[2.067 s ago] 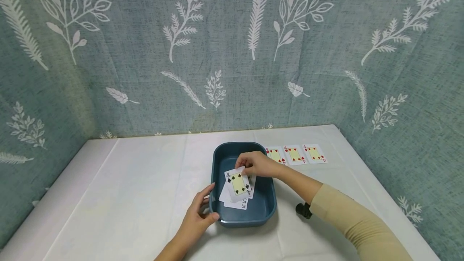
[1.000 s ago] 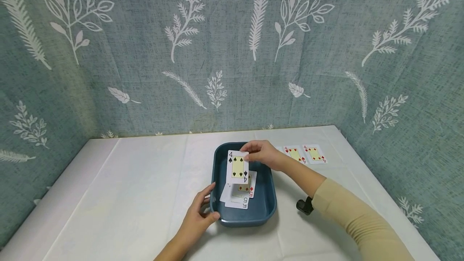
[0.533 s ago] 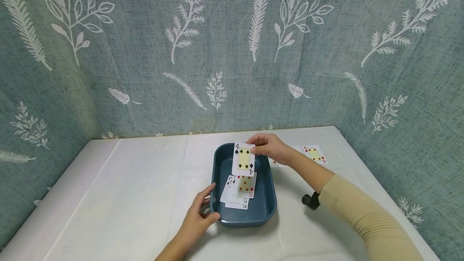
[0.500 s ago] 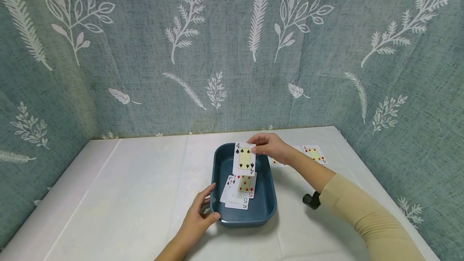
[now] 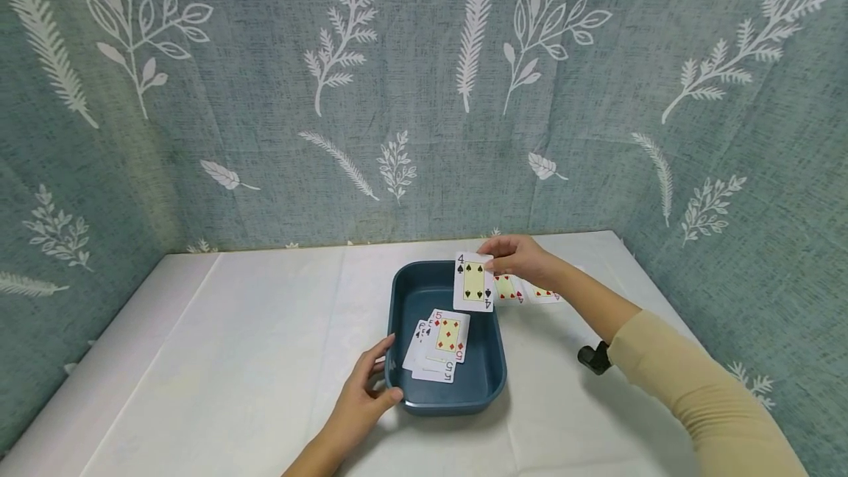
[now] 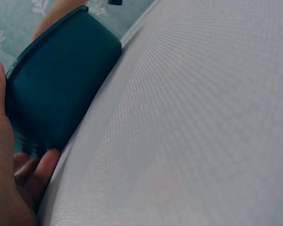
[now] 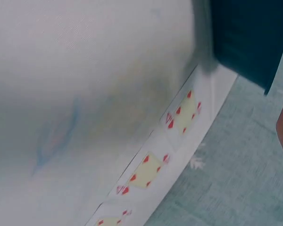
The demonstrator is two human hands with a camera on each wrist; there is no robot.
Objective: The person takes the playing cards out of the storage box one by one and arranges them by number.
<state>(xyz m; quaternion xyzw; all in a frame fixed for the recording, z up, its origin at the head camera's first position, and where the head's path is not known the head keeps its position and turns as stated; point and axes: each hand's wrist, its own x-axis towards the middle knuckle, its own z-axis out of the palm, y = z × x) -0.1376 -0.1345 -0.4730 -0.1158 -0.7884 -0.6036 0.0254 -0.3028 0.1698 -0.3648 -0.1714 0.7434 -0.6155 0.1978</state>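
Note:
My right hand pinches a four of spades playing card by its upper right edge, face up, above the far right corner of a blue plastic bin. In the bin lies a loose overlapping pile with a five of diamonds on top; the cards beneath are mostly covered. My left hand holds the bin's near left side, thumb at the corner and fingers along the wall. The left wrist view shows that hand against the bin's outer wall.
Right of the bin, red fours lie in a row: a four of hearts, another red four partly behind my right arm, and a third card at the right wrist view's lower edge. A small black object shows beside the right sleeve.
My right hand has lifted the four of spades off the pile and carried it up and rightward, uncovering the five of diamonds. The left hand and bin have stayed put.

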